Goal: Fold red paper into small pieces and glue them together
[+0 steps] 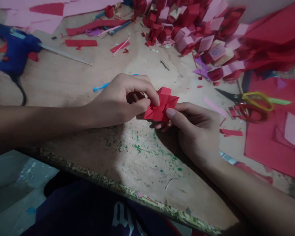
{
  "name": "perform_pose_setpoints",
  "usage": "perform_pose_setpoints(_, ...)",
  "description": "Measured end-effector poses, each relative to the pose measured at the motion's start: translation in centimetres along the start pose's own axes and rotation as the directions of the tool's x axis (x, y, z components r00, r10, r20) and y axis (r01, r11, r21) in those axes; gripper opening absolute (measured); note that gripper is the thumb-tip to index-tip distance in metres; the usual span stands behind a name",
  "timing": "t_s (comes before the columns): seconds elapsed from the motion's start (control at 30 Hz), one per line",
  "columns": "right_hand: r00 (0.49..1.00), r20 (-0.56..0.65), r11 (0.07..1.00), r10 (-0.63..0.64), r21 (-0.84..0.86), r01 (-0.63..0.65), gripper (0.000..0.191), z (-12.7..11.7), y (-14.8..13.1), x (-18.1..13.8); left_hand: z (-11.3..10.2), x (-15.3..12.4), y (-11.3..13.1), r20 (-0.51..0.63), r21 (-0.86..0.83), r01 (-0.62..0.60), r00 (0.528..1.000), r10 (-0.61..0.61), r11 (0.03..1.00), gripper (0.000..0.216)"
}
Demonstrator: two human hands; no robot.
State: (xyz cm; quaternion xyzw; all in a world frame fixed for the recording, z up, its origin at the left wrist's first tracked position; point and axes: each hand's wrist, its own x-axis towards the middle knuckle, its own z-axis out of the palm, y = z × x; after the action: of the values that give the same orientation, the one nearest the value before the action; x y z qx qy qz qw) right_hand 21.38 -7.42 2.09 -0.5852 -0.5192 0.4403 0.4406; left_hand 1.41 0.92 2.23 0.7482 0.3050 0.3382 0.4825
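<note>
A small folded red paper piece (pixel 162 106) is held just above the wooden table (pixel 71 82), near its middle. My left hand (pixel 123 100) pinches the piece's left side, thumb and fingers closed on it. My right hand (pixel 195 127) grips its lower right corner, with the thumb on top and the fingers curled beneath. Part of the paper is hidden behind my left fingers.
A heap of folded red and pink paper pieces (pixel 191 29) lies at the back right. Scissors with yellow and red handles (pixel 250 100) rest on red paper sheets (pixel 272 144) at right. A blue glue gun (pixel 14 49) sits back left. A blue pen (pixel 102 87) lies behind my left hand.
</note>
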Motion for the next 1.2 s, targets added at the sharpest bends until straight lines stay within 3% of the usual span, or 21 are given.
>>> perform_pose_setpoints(0.2,1.0,0.016,1.0,0.019,-0.019,-0.018,0.019,0.0,-0.1,0.0,0.5,0.0,-0.4,-0.037,0.012,0.051,0.998,-0.051,0.999,0.005)
perform_pose_setpoints(0.43,0.998,0.031,0.999,0.047,-0.02,-0.046,0.021,0.0,-0.5,0.0,0.7,-0.1,-1.0,-0.073,-0.106,0.054,0.995,-0.062,0.993,0.028)
perform_pose_setpoints(0.7,0.997,0.037,0.995,0.065,0.074,-0.068,0.021,-0.3,-0.3,0.2,0.4,0.2,-1.0,0.064,-0.226,0.169,0.985,-0.158,0.959,0.038)
perform_pose_setpoints(0.97,0.996,0.09,0.995,-0.008,0.103,-0.001,0.022,-0.4,0.1,0.7,0.6,0.4,-0.8,0.043,-0.175,0.22,0.975,-0.216,0.96,0.029)
perform_pose_setpoints(1.2,0.988,0.124,0.995,-0.093,0.04,0.089,0.018,-0.4,-0.2,0.7,1.0,0.2,-0.9,0.06,-0.075,0.147,0.988,-0.142,0.986,0.025)
